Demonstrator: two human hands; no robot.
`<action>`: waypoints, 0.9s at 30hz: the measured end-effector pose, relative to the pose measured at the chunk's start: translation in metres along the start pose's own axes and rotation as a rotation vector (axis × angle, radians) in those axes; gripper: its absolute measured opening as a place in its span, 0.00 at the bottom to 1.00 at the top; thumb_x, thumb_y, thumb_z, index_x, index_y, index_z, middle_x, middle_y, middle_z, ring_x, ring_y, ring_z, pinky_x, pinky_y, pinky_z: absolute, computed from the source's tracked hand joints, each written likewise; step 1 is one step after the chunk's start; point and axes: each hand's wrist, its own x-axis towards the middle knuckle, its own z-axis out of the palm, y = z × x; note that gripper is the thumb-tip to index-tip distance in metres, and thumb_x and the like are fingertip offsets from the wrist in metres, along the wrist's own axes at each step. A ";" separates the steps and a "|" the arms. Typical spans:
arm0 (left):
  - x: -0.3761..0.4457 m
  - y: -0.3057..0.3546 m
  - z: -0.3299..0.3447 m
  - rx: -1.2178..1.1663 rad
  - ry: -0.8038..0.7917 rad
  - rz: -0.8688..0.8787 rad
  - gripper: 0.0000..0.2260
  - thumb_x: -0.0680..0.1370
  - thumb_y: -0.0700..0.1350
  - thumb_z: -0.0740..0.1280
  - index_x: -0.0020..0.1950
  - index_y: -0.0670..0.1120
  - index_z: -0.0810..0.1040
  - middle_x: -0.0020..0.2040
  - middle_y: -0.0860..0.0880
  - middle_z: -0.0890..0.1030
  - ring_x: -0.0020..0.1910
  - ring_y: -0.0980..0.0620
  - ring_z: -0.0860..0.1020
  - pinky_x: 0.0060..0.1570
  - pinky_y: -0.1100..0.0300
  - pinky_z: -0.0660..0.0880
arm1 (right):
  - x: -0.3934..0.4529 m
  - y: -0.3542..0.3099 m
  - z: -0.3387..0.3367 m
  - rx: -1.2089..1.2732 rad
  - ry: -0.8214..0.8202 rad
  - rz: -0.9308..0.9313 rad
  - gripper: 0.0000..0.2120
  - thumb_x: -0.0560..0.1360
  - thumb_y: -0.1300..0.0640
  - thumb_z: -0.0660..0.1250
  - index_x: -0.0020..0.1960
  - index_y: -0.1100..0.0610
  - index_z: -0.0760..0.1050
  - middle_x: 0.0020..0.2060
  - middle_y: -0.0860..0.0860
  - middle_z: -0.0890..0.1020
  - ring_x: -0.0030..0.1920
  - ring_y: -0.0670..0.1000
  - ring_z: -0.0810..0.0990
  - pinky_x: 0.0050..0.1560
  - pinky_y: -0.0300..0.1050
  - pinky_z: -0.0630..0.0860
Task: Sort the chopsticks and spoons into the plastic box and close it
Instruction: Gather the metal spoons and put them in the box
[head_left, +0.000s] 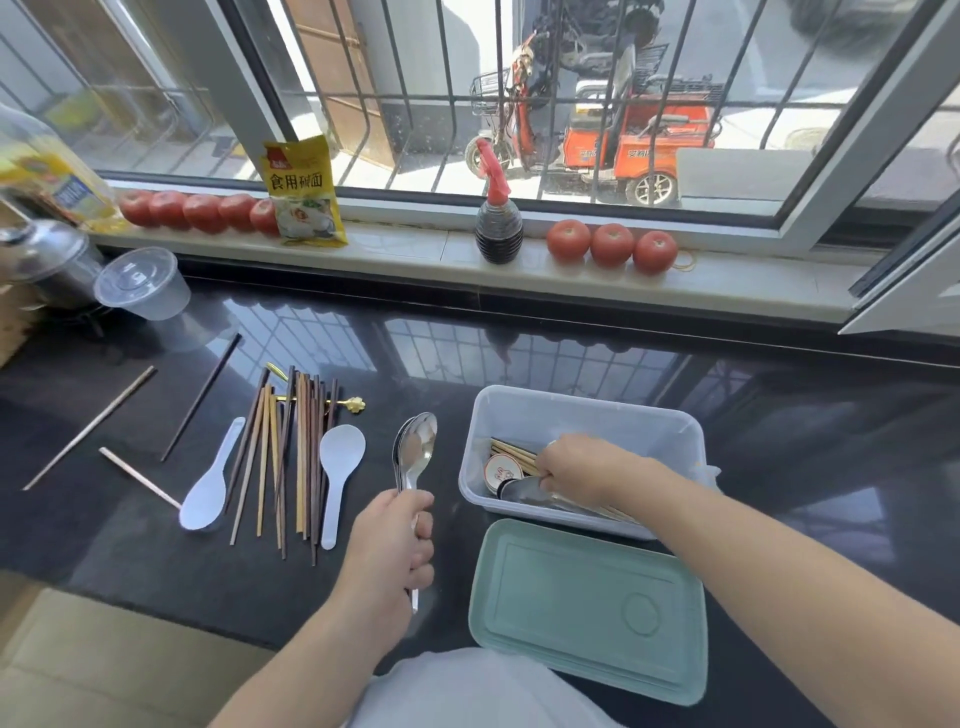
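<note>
The clear plastic box (582, 415) sits on the dark countertop (571, 358), lid off. Inside lie a few wooden chopsticks (511, 451), a small ceramic spoon with a printed bowl (503, 470) and some metal spoons (524, 491). The right hand (582, 465) reaches into the box with its fingers curled down among that cutlery; whether it pinches a piece or only nudges it cannot be told, since the fingertips are hidden. The pale green lid (592, 608) rests flat just in front of the box, near the counter's edge.

The left hand (392, 551) is wrapped firmly round the handles of a stack of stainless steel spoons (415, 449), bowls pointing away from the person, just left of the box.

Further left a loose bundle of brown and tan chopsticks (291, 457) lies roughly parallel, flanked by two white plastic spoons (340, 467) (210, 488). A gold spoon (343, 402) lies crosswise beneath the bundle, and three stray chopsticks (200, 397) lie apart from it.

Most of the sorting looks undone. The stacked spoons could fan out and slide from the left hand if the grip loosens while passing over the box wall. Chopsticks laid slantwise may ride over the rim and stop the lid seating. The gold spoon under the bundle is easy to miss, as are the strays.
</note>
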 end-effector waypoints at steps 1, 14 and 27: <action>-0.001 0.001 0.001 -0.016 0.002 -0.021 0.03 0.79 0.39 0.62 0.51 0.42 0.75 0.32 0.49 0.69 0.24 0.54 0.58 0.22 0.64 0.52 | 0.005 -0.002 0.001 -0.020 -0.015 -0.011 0.11 0.80 0.52 0.64 0.51 0.58 0.80 0.46 0.57 0.83 0.47 0.60 0.80 0.44 0.49 0.75; -0.011 0.001 0.005 0.119 -0.142 0.148 0.05 0.84 0.39 0.62 0.51 0.38 0.74 0.39 0.44 0.84 0.23 0.52 0.67 0.24 0.62 0.60 | -0.039 -0.042 -0.030 0.924 0.185 0.066 0.13 0.80 0.47 0.66 0.46 0.57 0.77 0.40 0.54 0.85 0.35 0.53 0.83 0.37 0.48 0.80; -0.017 0.007 0.013 0.011 -0.197 0.122 0.06 0.85 0.41 0.60 0.52 0.39 0.73 0.44 0.40 0.86 0.36 0.45 0.84 0.37 0.48 0.82 | -0.064 -0.055 -0.061 1.473 0.402 0.071 0.11 0.84 0.59 0.60 0.48 0.62 0.76 0.36 0.56 0.85 0.34 0.52 0.84 0.39 0.46 0.81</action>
